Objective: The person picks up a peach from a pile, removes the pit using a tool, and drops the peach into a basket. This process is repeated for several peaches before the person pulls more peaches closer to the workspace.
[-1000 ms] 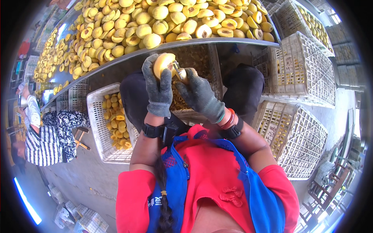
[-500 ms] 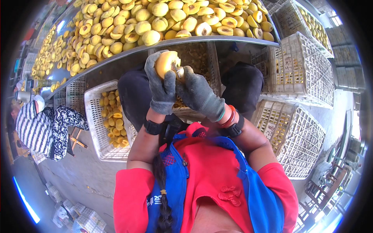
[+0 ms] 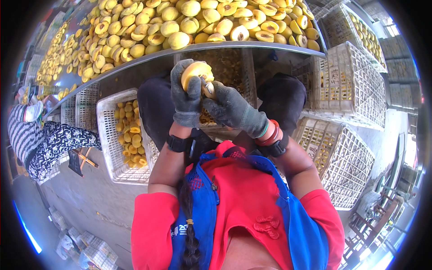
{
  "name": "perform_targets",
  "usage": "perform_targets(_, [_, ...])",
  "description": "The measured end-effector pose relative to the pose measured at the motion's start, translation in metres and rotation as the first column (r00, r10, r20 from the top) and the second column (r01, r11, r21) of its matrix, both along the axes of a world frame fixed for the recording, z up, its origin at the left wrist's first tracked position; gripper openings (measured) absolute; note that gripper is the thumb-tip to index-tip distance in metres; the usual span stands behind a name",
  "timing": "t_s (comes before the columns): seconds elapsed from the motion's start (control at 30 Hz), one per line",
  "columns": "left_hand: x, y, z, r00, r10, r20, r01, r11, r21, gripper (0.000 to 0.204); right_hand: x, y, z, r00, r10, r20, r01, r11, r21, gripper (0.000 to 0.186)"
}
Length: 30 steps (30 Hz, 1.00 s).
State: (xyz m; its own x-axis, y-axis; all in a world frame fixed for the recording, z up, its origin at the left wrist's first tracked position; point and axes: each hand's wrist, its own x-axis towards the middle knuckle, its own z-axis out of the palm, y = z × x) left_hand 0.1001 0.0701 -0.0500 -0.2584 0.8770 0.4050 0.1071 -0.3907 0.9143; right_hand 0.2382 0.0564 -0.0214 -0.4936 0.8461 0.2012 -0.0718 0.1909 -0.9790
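In my gloved left hand (image 3: 185,99), a yellow peach half (image 3: 193,73) is gripped with the cut side turned to the right. My right hand (image 3: 230,108), in a matching dark grey glove, is closed around a small pitting tool (image 3: 208,88). Its metal end meets the cut face of the peach; most of its handle is hidden by my fingers. Both hands are together above my lap, just before the metal table edge. Beneath them, partly hidden, is a crate (image 3: 248,74) with dark bits and peach pieces inside.
A metal table (image 3: 153,56) heaped with peach halves (image 3: 180,27) spans the far side. At my left stands a white crate (image 3: 106,135) of peach halves; stacked crates (image 3: 355,85) rise at my right. Another person (image 3: 40,135) sits at the far left by a wooden stool (image 3: 85,157).
The peach half has tilted in my left hand, showing more bright flesh along its top. My right hand has shifted slightly with the tool. The other person has leaned further left.
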Motion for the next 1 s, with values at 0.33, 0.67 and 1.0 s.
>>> perform_targets(0.33, [-0.009, -0.001, -0.013, 0.962, -0.201, 0.187, 0.187, 0.978, 0.087, 0.051, 0.006, -0.001, 0.025, 0.974, 0.210, 0.081, -0.183, 0.949, -0.257, 0.020])
perform_targets(0.67, [-0.022, -0.018, -0.017, 0.917, -0.365, 0.162, 0.365, 0.930, 0.031, 0.035, 0.007, -0.017, 0.047, 0.940, 0.311, 0.137, -0.174, 0.785, -0.595, 0.020])
perform_targets(1.0, [-0.043, -0.029, -0.007, 0.813, -0.531, 0.237, 0.568, 0.814, -0.124, 0.043, 0.011, -0.019, 0.040, 0.920, 0.361, -0.155, -0.342, 0.543, -0.767, 0.024])
